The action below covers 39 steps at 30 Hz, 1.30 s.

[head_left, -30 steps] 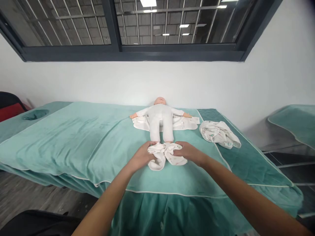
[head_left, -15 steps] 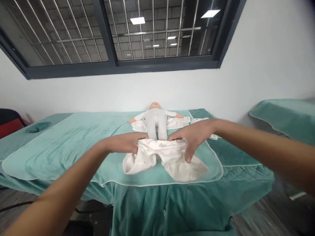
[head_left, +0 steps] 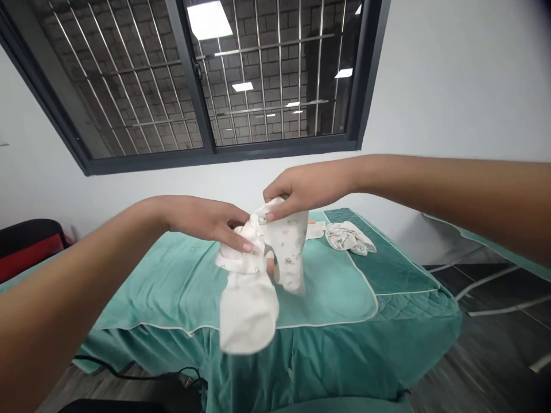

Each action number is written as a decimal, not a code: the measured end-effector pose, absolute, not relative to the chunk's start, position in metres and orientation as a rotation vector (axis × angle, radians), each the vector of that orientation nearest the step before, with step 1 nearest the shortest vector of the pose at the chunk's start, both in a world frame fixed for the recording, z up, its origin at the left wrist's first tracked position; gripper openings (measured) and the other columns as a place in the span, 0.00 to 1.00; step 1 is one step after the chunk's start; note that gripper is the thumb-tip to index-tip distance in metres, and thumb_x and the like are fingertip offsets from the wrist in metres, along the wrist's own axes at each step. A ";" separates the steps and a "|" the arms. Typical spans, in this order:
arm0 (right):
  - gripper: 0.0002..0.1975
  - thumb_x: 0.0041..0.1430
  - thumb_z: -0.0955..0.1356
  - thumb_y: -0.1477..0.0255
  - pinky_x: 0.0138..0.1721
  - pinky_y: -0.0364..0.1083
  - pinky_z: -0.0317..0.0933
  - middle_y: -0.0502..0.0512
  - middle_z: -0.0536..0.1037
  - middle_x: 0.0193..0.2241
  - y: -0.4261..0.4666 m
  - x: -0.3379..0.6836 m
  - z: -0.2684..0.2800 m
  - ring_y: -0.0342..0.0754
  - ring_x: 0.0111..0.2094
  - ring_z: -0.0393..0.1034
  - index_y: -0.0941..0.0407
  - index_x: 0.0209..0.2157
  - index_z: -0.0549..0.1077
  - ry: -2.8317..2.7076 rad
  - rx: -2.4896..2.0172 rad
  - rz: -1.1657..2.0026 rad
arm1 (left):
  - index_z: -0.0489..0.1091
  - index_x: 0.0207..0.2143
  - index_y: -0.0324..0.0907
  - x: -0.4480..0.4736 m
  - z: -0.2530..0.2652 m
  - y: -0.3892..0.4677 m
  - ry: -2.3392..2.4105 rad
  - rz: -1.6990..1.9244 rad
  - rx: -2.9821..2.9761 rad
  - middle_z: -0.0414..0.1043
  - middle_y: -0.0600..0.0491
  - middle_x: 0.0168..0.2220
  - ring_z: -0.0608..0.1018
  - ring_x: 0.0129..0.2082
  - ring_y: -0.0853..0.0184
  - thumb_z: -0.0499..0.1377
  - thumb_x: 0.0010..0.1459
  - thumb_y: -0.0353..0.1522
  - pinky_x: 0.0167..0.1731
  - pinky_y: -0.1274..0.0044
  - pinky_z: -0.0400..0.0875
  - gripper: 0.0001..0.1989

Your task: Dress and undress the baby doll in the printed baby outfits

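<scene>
White baby pants [head_left: 284,246] with small printed figures hang in the air from both my hands. My left hand [head_left: 215,223] grips them on the left, thumb in front. Higher up, my right hand [head_left: 297,189] pinches the waist part. One leg dangles lowest, over the front edge of the bed. A baby doll [head_left: 270,265] lies behind the pants, mostly hidden; a skin-coloured bit of it shows through the gap between the legs. At the right, part of a spread white garment [head_left: 316,230] shows behind the pants.
A crumpled printed white cloth [head_left: 349,237] lies on the dark green part of the bed [head_left: 396,269]. A light green sheet [head_left: 172,287] covers the rest. The barred window [head_left: 275,86] and white wall stand behind. A black and red object [head_left: 30,252] is at the left.
The pants have been lifted off the sheet and now hang upright in front of the doll. Both hands have risen and come closer together. The view has shifted.
</scene>
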State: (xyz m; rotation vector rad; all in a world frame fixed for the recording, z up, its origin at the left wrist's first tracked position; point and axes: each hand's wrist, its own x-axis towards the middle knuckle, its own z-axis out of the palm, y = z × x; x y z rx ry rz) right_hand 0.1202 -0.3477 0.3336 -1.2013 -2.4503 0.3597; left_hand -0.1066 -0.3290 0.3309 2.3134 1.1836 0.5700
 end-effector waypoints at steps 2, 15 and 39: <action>0.14 0.55 0.72 0.60 0.32 0.42 0.57 0.48 0.71 0.26 -0.370 0.113 0.352 0.43 0.33 0.68 0.58 0.27 0.73 -2.528 -1.177 0.240 | 0.77 0.31 0.43 -0.103 0.335 -0.338 1.008 0.147 2.281 0.77 0.55 0.30 0.78 0.34 0.63 0.69 0.42 0.39 0.34 0.77 0.71 0.13; 0.15 0.52 0.75 0.60 0.36 0.43 0.68 0.51 0.76 0.30 -0.399 0.120 0.372 0.47 0.39 0.75 0.58 0.29 0.75 -2.342 -0.941 0.667 | 0.66 0.29 0.42 -0.095 0.345 -0.359 0.576 0.800 2.120 0.68 0.57 0.23 0.75 0.25 0.69 0.70 0.47 0.35 0.27 0.77 0.72 0.15; 0.11 0.50 0.76 0.62 0.37 0.46 0.70 0.51 0.77 0.28 -0.388 0.123 0.350 0.47 0.34 0.74 0.54 0.27 0.76 -2.207 -1.005 1.040 | 0.67 0.34 0.44 -0.090 0.341 -0.360 0.764 0.701 2.272 0.71 0.56 0.31 0.74 0.29 0.69 0.69 0.44 0.36 0.27 0.78 0.66 0.17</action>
